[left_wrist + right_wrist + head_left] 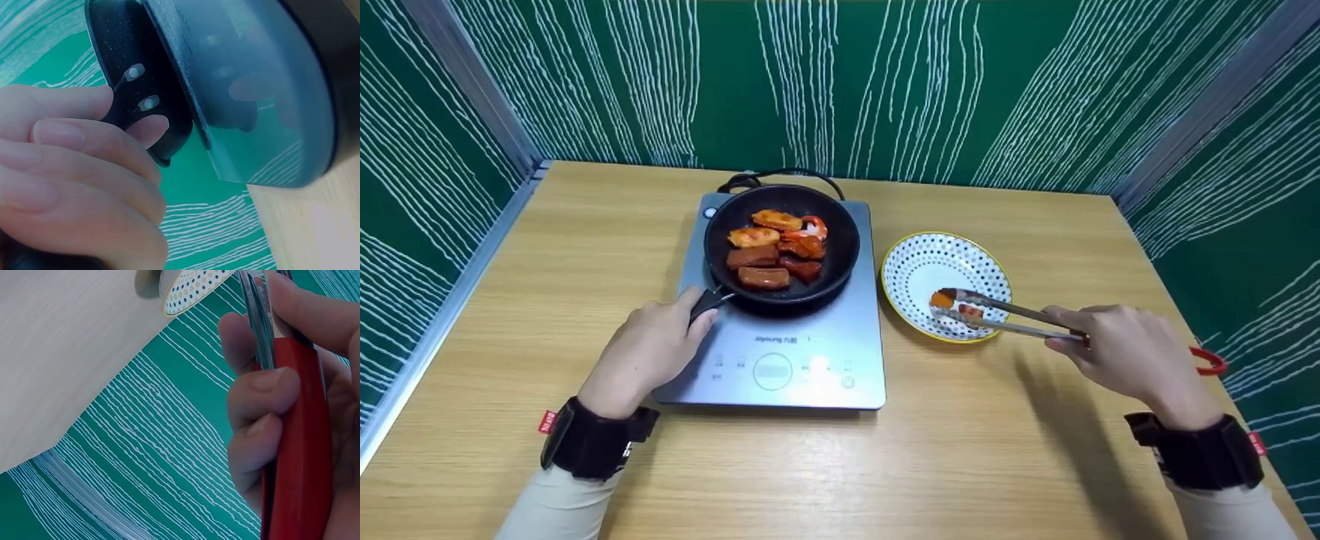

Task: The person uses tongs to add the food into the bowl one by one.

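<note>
In the head view my left hand point(649, 351) grips the black handle point(706, 301) of a frying pan point(840, 251). The pan sits on an induction cooker point(840, 337) and holds several browned pieces of food and a red-rimmed slice point(814, 225). My right hand point(1136, 356) holds metal tongs point(1020, 309), whose red grip point(301, 439) shows in the right wrist view. Their tips are down in a dotted bowl point(911, 266), on either side of an orange piece of food point(941, 300). A small reddish piece point(971, 310) lies beside it, partly hidden by the tongs.
The cooker's black cord point(795, 171) loops behind the pan. A wooden table point(607, 225) carries everything, bounded by green patterned walls point(900, 90) at the back and sides. The bowl stands close to the cooker's right edge.
</note>
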Demonstrator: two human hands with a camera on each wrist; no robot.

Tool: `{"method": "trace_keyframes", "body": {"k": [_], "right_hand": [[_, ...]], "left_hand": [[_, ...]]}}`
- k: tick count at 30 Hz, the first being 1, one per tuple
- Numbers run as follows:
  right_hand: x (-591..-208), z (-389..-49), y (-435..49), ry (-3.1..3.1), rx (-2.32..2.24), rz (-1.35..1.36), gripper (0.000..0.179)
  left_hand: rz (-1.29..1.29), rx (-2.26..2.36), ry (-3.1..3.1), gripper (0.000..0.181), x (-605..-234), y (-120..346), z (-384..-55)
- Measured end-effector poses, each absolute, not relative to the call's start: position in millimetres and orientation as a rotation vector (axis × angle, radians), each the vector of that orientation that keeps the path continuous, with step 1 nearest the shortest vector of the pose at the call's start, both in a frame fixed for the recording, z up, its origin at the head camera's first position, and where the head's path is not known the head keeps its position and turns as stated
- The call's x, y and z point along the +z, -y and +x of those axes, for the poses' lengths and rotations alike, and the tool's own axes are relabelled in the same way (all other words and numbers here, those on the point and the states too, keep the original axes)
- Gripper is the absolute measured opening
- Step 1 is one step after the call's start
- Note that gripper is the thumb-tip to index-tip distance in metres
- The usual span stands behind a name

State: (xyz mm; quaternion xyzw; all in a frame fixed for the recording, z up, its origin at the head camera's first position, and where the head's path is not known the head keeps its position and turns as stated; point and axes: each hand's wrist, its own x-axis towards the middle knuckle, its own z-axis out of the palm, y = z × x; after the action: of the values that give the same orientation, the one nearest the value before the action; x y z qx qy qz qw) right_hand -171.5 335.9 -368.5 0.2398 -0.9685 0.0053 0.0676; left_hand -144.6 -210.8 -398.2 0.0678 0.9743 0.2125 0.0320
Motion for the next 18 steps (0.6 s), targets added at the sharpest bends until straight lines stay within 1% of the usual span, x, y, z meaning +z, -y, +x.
{"method": "trace_keyframes", "body": {"k": [11,18], "right_hand": [[-353,-175,-319,2.843,0.085,0.727,0.039],[-333,-183,-294,2.703,0.135,0.819,0.040]], "left_hand": [[0.210,0.660,-2.995,0.029,-398,211,-145],[0.213,0.656,-2.998,0.031,-398,211,-144]]}}
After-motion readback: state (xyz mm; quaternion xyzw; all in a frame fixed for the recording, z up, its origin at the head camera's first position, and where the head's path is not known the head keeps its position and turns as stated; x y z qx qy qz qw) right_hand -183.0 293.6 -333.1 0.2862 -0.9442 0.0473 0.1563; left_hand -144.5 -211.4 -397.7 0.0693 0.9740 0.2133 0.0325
